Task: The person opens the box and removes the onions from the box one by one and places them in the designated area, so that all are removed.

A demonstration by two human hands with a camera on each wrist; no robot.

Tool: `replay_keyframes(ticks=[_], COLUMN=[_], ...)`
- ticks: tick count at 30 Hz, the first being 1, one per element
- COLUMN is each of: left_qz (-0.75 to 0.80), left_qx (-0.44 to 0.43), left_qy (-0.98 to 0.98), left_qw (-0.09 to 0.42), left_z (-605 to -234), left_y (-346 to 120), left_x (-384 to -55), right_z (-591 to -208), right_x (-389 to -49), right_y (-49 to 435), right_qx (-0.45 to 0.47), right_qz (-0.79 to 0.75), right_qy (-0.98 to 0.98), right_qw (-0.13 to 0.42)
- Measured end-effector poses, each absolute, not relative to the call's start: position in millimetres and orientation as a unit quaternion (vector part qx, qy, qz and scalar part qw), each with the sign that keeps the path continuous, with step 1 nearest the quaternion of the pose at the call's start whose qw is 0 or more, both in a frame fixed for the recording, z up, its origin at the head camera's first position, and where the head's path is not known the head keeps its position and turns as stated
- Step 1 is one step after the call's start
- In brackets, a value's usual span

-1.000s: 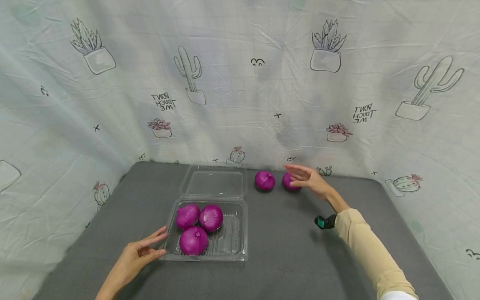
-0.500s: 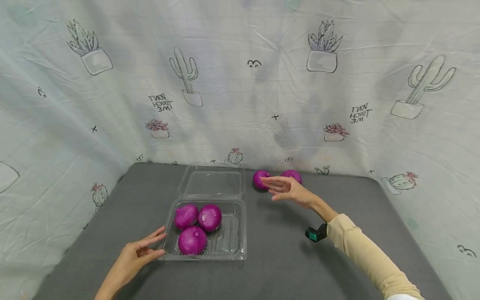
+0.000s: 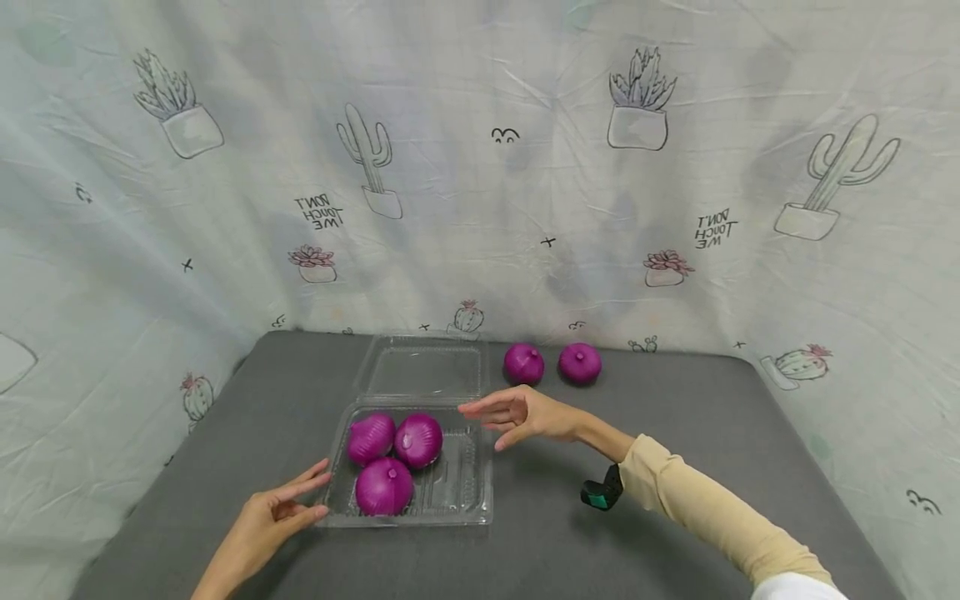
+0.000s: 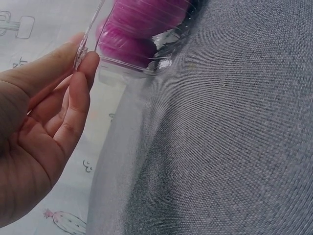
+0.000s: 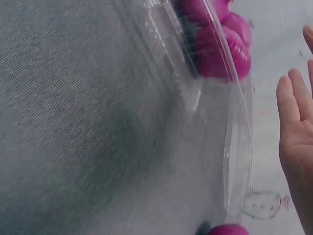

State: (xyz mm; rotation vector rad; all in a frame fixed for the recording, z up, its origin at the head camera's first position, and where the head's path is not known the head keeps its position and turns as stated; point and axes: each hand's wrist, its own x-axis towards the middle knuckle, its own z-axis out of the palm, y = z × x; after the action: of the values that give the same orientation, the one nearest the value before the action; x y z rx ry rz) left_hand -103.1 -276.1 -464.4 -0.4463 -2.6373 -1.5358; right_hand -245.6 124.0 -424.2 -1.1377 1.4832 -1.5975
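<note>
A clear plastic clamshell container point(image 3: 480, 492) lies unfolded on the grey table, its lid point(image 3: 427, 371) laid back behind the base. Inside sit three purple onions, one at back left point(image 3: 371, 439), one beside it point(image 3: 418, 440) and one in front point(image 3: 384, 487). At the container's left side my left hand point(image 3: 262, 527) pinches the rim between thumb and fingers, as the left wrist view shows. My right hand point(image 3: 525, 415) hovers over the container's back right corner, fingers extended, holding nothing. Two more onions, a left one point(image 3: 523, 364) and a right one point(image 3: 580, 363), stand behind it.
The grey cloth-covered table point(image 3: 600, 542) reaches back to a pale curtain point(image 3: 480, 167) printed with cacti. A black device with a green patch point(image 3: 602, 490) is worn at my right wrist, below the beige sleeve point(image 3: 705, 508).
My right hand has moved left and nearer, from in front of the right rear onion past the left one to the container's corner. The left hand stays at the rim.
</note>
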Motion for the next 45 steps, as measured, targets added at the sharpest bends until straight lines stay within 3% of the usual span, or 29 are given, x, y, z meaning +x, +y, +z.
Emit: replay_keyframes(ticks=[6, 12, 32, 39, 45], left_qz=[-0.502, -0.504, -0.527, -0.526, -0.526], left_qx=[-0.154, -0.171, -0.193, -0.190, -0.181], left_qy=[-0.850, -0.846, -0.827, -0.829, -0.830], left_qw=[0.031, 0.035, 0.037, 0.033, 0.031], left_z=[-465.4, -465.3, -470.0, -464.3, -463.2], left_y=[-275.9, -275.8, -273.5, -273.5, -277.3], left_x=[-104.0, -106.6, -109.1, -109.3, -108.0], right_z=[-424.4, -423.5, -425.9, -418.8, -419.1], right_x=[-253.9, -268.3, -287.1, -295.0, -292.6], right_y=[106.6, 88.7, 35.8, 45.6, 44.6], right_qx=[-0.442, -0.441, -0.446, -0.444, -0.460], right_qz=[-0.577, -0.554, -0.509, -0.507, -0.457], right_qy=[0.554, 0.552, 0.593, 0.629, 0.602], right_qw=[0.406, 0.442, 0.436, 0.388, 0.466])
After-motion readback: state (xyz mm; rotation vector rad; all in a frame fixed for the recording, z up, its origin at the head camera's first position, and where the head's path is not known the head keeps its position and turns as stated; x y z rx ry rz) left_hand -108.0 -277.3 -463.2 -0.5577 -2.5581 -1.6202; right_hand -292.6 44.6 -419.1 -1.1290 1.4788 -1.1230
